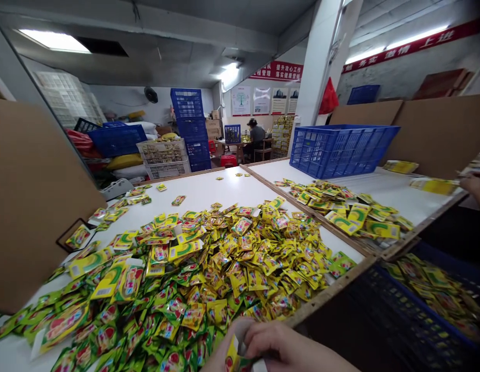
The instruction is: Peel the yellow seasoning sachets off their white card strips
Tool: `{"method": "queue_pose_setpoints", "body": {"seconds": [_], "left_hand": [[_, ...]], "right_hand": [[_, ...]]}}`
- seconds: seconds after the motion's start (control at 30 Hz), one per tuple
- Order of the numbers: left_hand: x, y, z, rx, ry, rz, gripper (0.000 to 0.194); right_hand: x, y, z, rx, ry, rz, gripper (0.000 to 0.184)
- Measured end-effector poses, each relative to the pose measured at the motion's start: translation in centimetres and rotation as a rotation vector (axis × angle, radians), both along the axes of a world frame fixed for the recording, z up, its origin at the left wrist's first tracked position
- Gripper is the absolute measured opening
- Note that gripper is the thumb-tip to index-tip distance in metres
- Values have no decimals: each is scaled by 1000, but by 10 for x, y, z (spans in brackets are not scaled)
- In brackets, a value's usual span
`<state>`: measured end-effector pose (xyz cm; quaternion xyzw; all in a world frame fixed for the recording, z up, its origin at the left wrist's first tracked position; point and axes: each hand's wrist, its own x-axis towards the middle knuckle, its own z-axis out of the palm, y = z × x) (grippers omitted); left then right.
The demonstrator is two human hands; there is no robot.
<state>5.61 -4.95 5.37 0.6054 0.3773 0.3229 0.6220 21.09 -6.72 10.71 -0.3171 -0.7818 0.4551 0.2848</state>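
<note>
At the bottom edge my left hand (219, 355), partly cut off by the frame, is closed round a small yellow printed carton (232, 353) with a whitish open end. My right hand (280, 342) is beside it, fingers curled in at the carton's opening; what they pinch is hidden. Just beyond both hands spreads a large heap of small sachets, yellow ones (259, 258) to the right and green ones (137, 330) to the left. Several flat yellow-green cartons (108, 279) lie on top of the heap's left side.
A wooden strip (302, 206) divides the white table (201, 188). Beyond it lie more cartons (356, 217) and a blue crate (340, 150). Another crate (429, 315) of packets stands low right. A co-worker's hand (476, 186) shows at the right edge; a person (257, 137) sits far back.
</note>
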Motion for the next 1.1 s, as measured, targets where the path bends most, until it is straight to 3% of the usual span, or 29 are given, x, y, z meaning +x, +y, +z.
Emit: {"method": "queue_pose_setpoints", "body": {"seconds": [0.1,0.17,0.23,0.33,0.43,0.57,0.63,0.73,0.9,1.0,1.1], "left_hand": [[3,1,0,72,-29,-31,74],[-3,5,1,169,-4,-7,84],[-11,12,3,230,60,23,68],[-17,32,4,229,153,68,37],[-13,62,6,307,242,176,29],[-12,100,10,426,366,289,26],[-24,108,11,441,415,326,25],[-52,99,8,430,492,379,25],[-74,53,-6,545,690,240,22],[-57,38,-15,650,823,154,22],[-32,38,-27,676,863,147,32]], "right_hand": [[41,12,1,135,-58,-227,21],[94,31,8,300,-184,-526,19],[156,56,20,488,-386,-987,19],[215,91,31,514,-540,-1230,31],[199,123,17,442,-597,-1136,21],[117,165,-25,335,-567,-928,25],[87,182,-38,298,-512,-876,26],[74,192,-39,283,-379,-877,24],[85,158,-30,286,-77,-918,17],[74,120,-41,172,79,-858,23],[53,88,-57,59,179,-786,30]]}}
